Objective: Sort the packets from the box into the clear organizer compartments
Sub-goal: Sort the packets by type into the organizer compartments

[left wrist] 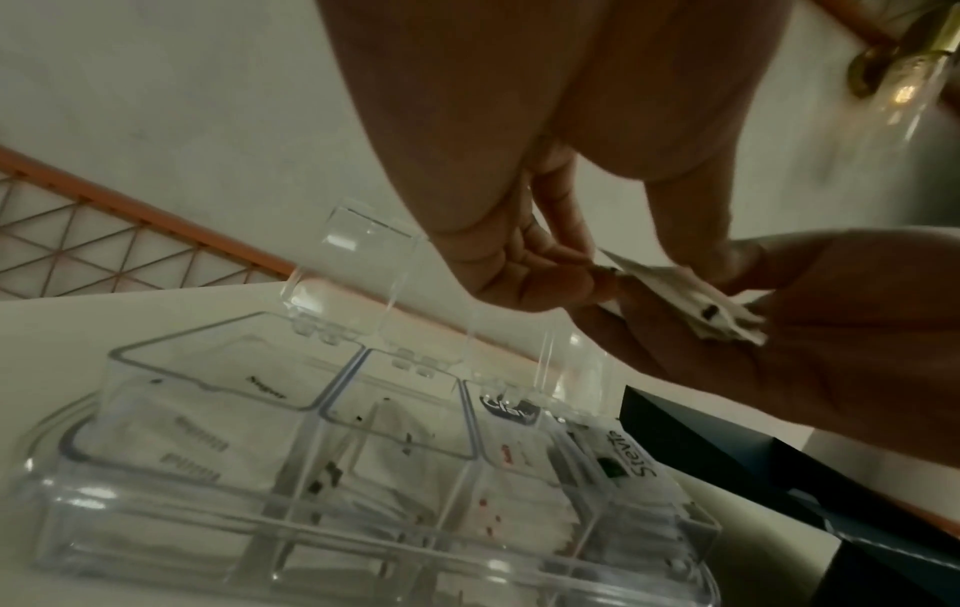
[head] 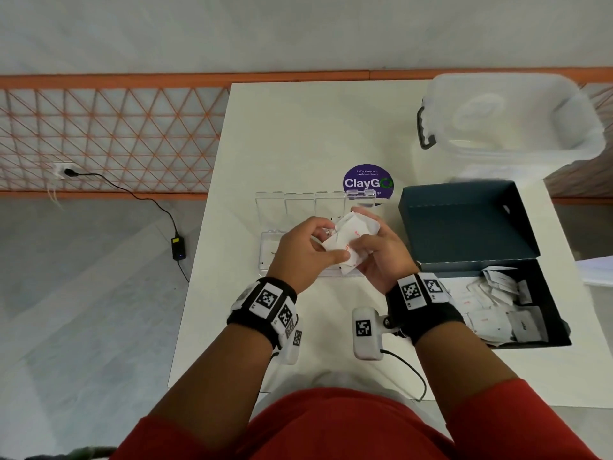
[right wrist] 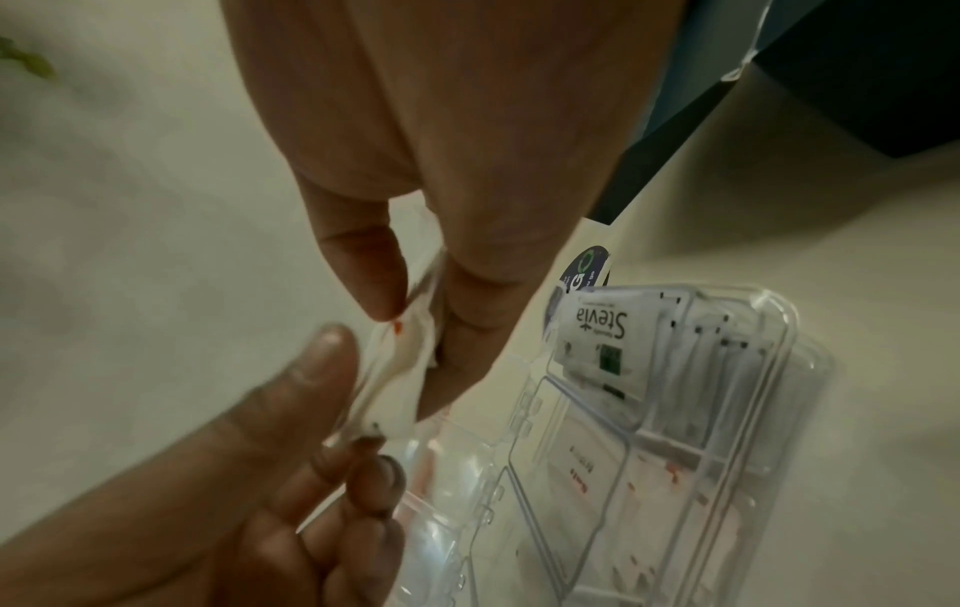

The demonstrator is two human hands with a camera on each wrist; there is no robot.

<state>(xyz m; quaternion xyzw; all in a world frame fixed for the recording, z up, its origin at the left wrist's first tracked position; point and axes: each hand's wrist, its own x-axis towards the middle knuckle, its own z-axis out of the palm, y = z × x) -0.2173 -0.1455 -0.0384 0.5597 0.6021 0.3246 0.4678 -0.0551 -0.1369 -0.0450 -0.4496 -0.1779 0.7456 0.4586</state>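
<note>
Both hands hold a small bunch of white packets (head: 352, 239) with red print just above the clear organizer (head: 300, 207), whose lids stand open. My right hand (head: 371, 250) grips the bunch between thumb and fingers. My left hand (head: 331, 246) pinches the near edge of the packets (left wrist: 691, 297). In the right wrist view the packets (right wrist: 403, 365) sit between the right thumb and fingers, with the left fingertips (right wrist: 332, 345) touching them. The organizer (left wrist: 364, 501) has packets in its compartments, among them a Stevia packet (right wrist: 602, 328) in the rightmost one. The dark box (head: 550, 313) at the right holds several more packets.
The box's raised lid (head: 464, 224) stands just right of my hands. A translucent storage bin (head: 510, 121) sits at the back right. A purple ClayGo sticker (head: 367, 182) lies behind the organizer. The table's left edge (head: 199, 247) drops to the floor.
</note>
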